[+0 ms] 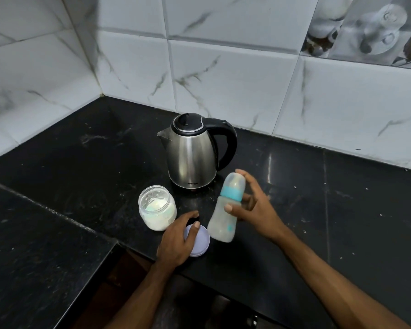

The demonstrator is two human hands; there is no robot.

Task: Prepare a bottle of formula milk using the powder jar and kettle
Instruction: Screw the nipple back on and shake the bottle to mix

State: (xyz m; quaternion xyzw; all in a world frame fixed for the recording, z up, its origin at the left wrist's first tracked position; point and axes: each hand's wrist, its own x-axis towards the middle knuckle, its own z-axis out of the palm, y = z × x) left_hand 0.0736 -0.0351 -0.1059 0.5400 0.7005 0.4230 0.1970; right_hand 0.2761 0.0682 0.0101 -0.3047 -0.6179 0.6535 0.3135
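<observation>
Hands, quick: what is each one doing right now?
Left hand: grips the lavender jar lid on the counter.
Right hand: holds the capped baby bottle.

Bottle (pixel 226 207) in right hand (pixel 254 207) — lid (pixel 199 241) under left hand (pixel 176 241).

We are looking at a home kitchen corner: a polished black stone counter (pixel 294 186) meets walls of white marble-look tiles (pixel 223 67), one decorative tile (pixel 365 32) printed with kitchenware at upper right. On the counter we see a stainless electric kettle (pixel 191 150), an open powder jar (pixel 157 207) and a baby bottle (pixel 226 210), household items that mark a domestic setting.
</observation>
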